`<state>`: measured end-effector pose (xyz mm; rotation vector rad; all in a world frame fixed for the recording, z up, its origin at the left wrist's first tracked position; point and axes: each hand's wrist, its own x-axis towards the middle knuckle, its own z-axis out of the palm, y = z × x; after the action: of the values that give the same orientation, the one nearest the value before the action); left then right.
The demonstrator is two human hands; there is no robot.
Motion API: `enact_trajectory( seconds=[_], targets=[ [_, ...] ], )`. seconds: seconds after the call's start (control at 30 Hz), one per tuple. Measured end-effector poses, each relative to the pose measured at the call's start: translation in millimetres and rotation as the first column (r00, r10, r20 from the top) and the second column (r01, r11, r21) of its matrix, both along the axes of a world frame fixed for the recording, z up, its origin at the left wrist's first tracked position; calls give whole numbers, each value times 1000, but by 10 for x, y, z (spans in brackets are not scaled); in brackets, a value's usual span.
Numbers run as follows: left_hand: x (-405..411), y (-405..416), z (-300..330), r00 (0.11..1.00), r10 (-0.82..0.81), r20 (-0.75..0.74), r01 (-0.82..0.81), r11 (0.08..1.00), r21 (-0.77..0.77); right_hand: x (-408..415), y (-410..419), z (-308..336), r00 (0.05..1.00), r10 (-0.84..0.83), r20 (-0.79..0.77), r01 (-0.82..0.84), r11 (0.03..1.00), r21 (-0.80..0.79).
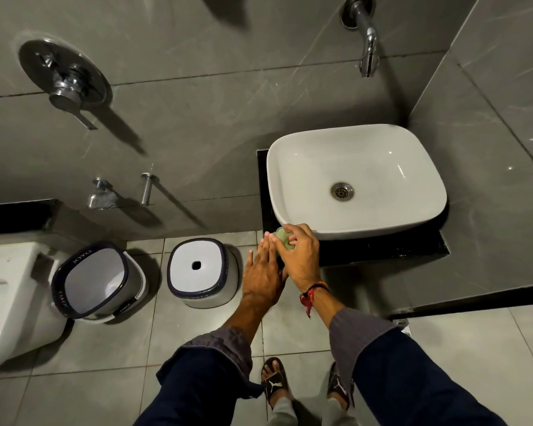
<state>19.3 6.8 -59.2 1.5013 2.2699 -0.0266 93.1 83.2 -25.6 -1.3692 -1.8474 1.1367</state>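
Observation:
My right hand (300, 256) curls its fingers round a small pale green soap bottle (285, 239) standing at the left front corner of the black counter (382, 249), just in front of the white basin (356, 179). My left hand (263, 272) lies flat with straight fingers right beside the bottle, fingertips touching or nearly touching it. Most of the bottle is hidden by my hands. A red thread band circles my right wrist.
A wall spout (368, 47) hangs above the basin. On the tiled floor to the left stand a white stool with a centre hole (202, 272), a tilted white bucket (97, 282) and a toilet bowl (10, 302). A shower mixer (66, 84) and taps are on the wall.

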Motion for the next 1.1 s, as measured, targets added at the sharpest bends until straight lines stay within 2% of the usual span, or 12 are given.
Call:
enact_trajectory(
  seconds=[0.23, 0.37, 0.47, 0.53, 0.6, 0.67, 0.73, 0.87, 0.97, 1.03, 1.1],
  targets=[
    [5, 7, -3, 1000, 2, -9, -2, 1000, 0, -13, 38, 6, 1000, 22, 17, -23, 1000, 9],
    [-4, -10, -28, 1000, 7, 28, -9, 998, 64, 61, 19, -53, 1000, 22, -16, -23, 999, -24],
    [13, -56, -88, 976, 100, 192, -143, 964, 223, 218, -70, -203, 991, -122, -62, 118, 991, -59],
    [41, -56, -116, 895, 188, 405, -310, 914, 260, 329, -94, -330, 974, -222, -45, 207, 954, -217],
    [70, -22, -131, 759, 231, 608, -452, 860, 237, 366, -115, -403, 982, -168, -91, 114, 896, -430],
    [87, 16, -127, 697, 247, 673, -519, 822, 235, 330, -130, -388, 980, -95, -175, -6, 863, -505],
    [57, 31, -127, 678, 251, 691, -548, 799, 248, 267, -101, -354, 980, -68, -185, -35, 863, -503],
    [-24, 4, -138, 719, 193, 667, -514, 794, 325, 167, -44, -354, 992, -16, -122, -42, 887, -460],
    [-47, 8, -86, 728, 191, 658, -497, 809, 315, 135, -36, -346, 994, -26, -105, -24, 893, -449],
    [-43, -23, -60, 764, 196, 614, -475, 816, 330, 144, -46, -348, 998, -16, -60, -12, 900, -436],
    [-53, -80, -74, 824, 224, 521, -440, 831, 339, 178, -66, -317, 999, -43, 28, 50, 936, -348]
  ],
)
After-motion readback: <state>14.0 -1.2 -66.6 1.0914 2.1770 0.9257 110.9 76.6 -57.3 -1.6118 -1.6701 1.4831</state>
